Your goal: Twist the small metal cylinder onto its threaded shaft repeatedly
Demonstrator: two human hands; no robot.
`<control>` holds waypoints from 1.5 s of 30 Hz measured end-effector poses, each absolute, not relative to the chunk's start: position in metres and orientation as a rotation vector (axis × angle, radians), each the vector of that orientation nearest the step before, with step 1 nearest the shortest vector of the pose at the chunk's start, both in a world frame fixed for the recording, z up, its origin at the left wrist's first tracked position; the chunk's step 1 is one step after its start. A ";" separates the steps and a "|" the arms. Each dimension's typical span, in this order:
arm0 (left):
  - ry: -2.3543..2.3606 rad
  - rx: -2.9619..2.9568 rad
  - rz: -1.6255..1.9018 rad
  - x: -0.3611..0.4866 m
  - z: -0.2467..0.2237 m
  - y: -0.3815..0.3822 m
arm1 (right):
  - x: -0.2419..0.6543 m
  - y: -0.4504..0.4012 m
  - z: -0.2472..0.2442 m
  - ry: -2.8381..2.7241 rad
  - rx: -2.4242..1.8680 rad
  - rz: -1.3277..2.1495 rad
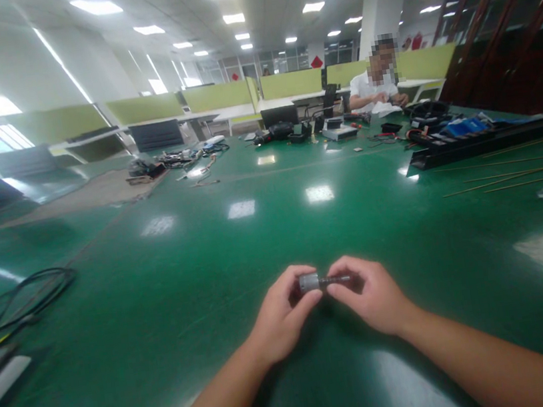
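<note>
1. Cylinder [309,283], small and grey, with dark shaft [337,280], sits between your hands, just above the green table [198,254].
2. Your left hand [280,317] pinches the cylinder; your right hand [370,294] pinches the shaft.
3. Black cables [22,299] lie far left.

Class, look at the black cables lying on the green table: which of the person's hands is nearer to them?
Left. The left hand lies on the side of the black cables; the right hand sits beyond it, farther off.

Fingers cover much of a small grey cylindrical part [319,282]; at nine o'clock, black cables [17,303] run off-frame.
</note>
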State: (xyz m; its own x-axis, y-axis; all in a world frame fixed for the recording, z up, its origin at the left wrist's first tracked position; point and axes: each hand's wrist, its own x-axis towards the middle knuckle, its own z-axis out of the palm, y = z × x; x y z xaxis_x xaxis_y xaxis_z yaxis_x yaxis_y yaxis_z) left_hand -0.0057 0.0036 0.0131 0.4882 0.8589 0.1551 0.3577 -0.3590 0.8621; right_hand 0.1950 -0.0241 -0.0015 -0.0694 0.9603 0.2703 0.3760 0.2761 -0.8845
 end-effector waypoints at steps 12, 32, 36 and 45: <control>1.000 1.870 0.809 -0.005 0.012 0.003 | 0.195 -0.023 -0.001 -1.598 -1.248 0.795; 0.983 1.759 0.854 -0.007 0.006 0.005 | 0.196 -0.023 -0.003 -1.527 -1.242 0.863; 0.987 1.758 0.869 -0.007 0.004 0.006 | 0.196 -0.022 -0.004 -1.518 -1.238 0.873; 0.995 1.732 0.887 -0.007 0.003 0.007 | 0.197 -0.021 -0.006 -1.508 -1.245 0.870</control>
State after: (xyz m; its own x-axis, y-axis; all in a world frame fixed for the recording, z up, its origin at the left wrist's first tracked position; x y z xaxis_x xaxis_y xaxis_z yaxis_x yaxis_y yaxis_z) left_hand -0.0067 0.0068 0.0033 0.4137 0.9003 0.1352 0.2369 -0.2498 0.9389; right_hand 0.1974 -0.0209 -0.0059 -0.0185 0.9731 0.2295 0.2883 0.2249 -0.9307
